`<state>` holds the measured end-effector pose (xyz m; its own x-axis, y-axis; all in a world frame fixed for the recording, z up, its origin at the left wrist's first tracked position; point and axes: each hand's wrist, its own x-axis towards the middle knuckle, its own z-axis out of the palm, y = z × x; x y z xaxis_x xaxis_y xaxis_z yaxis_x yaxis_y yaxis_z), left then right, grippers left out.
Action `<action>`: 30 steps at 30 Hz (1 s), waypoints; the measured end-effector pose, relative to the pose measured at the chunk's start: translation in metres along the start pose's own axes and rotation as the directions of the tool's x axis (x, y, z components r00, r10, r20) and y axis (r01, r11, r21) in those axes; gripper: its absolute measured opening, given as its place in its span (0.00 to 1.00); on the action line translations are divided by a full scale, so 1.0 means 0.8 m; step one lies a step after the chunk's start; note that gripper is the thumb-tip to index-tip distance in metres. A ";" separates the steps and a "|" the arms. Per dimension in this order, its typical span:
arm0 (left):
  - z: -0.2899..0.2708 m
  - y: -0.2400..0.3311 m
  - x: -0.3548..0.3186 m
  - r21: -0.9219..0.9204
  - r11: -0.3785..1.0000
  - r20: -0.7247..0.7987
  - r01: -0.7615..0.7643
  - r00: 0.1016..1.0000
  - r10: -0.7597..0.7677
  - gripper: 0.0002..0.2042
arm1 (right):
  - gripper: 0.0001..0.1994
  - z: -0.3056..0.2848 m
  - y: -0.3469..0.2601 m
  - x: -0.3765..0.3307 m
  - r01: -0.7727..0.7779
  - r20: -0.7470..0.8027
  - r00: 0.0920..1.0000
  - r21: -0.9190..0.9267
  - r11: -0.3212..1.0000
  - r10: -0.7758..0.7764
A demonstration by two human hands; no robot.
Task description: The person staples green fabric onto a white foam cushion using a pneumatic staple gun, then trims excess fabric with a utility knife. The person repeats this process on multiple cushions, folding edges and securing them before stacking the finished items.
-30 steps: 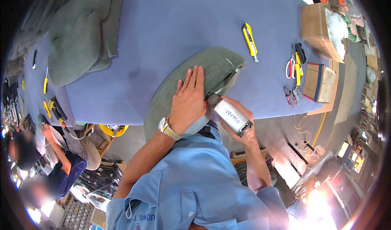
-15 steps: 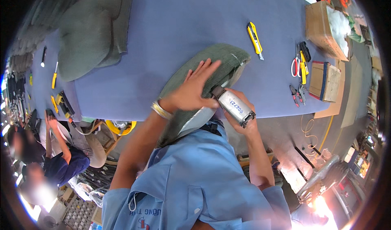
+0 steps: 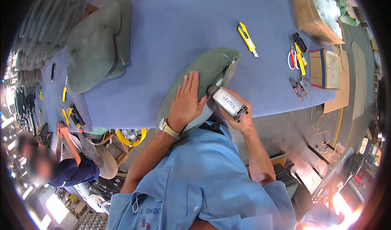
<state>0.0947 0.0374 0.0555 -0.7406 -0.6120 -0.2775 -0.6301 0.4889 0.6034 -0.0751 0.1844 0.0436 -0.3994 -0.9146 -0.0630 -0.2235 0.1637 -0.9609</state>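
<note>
A dark green fabric-covered pad (image 3: 183, 77), curved and padded, rests at the table's near edge against my body. Its pale underside shows along the right edge. My left hand (image 3: 185, 101) lies flat on the green fabric, fingers stretched out and the thumb pointing towards the tool. In my right hand (image 3: 244, 118) is a silver tool with black ends, which looks like a staple gun (image 3: 229, 103). My fingers wrap round its lower part, mostly hidden beneath the body. The tool's black nose is at the pad's right edge; whether it touches cannot be made out.
A yellow utility knife (image 3: 247, 39), blade out, lies beyond the pad on the blue table (image 3: 171, 22). Scissors (image 3: 292, 58), pliers (image 3: 296, 89) and boxes (image 3: 321, 16) are at right. More green pieces (image 3: 99, 46) lie at left, where a co-worker (image 3: 75, 165) sits.
My left hand has come down flat on the pad, its fingers closer together and its thumb farther from the tool. The right hand still holds the tool. The whole view has shifted slightly.
</note>
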 end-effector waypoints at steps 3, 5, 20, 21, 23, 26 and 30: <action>0.006 -0.001 -0.002 0.030 0.999 -0.012 0.035 0.999 -0.035 0.43 | 0.30 0.003 -0.001 -0.004 -0.009 -0.010 1.000 0.042 0.999 0.010; 0.003 0.001 -0.003 0.041 0.998 -0.012 0.041 0.999 -0.040 0.43 | 0.30 0.000 0.001 -0.007 -0.012 0.016 1.000 0.020 1.000 0.011; 0.006 0.012 0.000 0.057 0.995 -0.036 0.077 0.996 -0.075 0.45 | 0.28 -0.004 -0.030 0.008 -0.075 0.141 0.987 0.002 0.997 0.074; 0.003 0.011 0.002 0.056 0.996 -0.035 0.074 0.997 -0.072 0.45 | 0.28 -0.001 -0.030 0.006 -0.085 0.114 0.990 -0.001 0.996 0.085; -0.001 0.009 0.002 0.057 0.996 -0.030 0.067 0.997 -0.065 0.45 | 0.29 0.002 -0.026 0.001 -0.037 0.092 0.995 -0.003 0.999 0.037; -0.003 0.009 0.000 0.057 0.996 -0.018 0.066 0.998 -0.065 0.46 | 0.29 -0.001 -0.014 -0.006 0.013 0.111 0.994 -0.041 0.999 -0.008; -0.004 0.010 -0.001 0.040 0.997 -0.009 0.069 0.998 -0.068 0.47 | 0.30 -0.004 -0.013 -0.004 0.091 0.156 0.984 -0.035 0.995 -0.084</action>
<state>0.0913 0.0397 0.0627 -0.6937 -0.6493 -0.3116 -0.6883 0.4703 0.5523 -0.0743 0.1863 0.0549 -0.2351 -0.9717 -0.0234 -0.2897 0.0931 -0.9526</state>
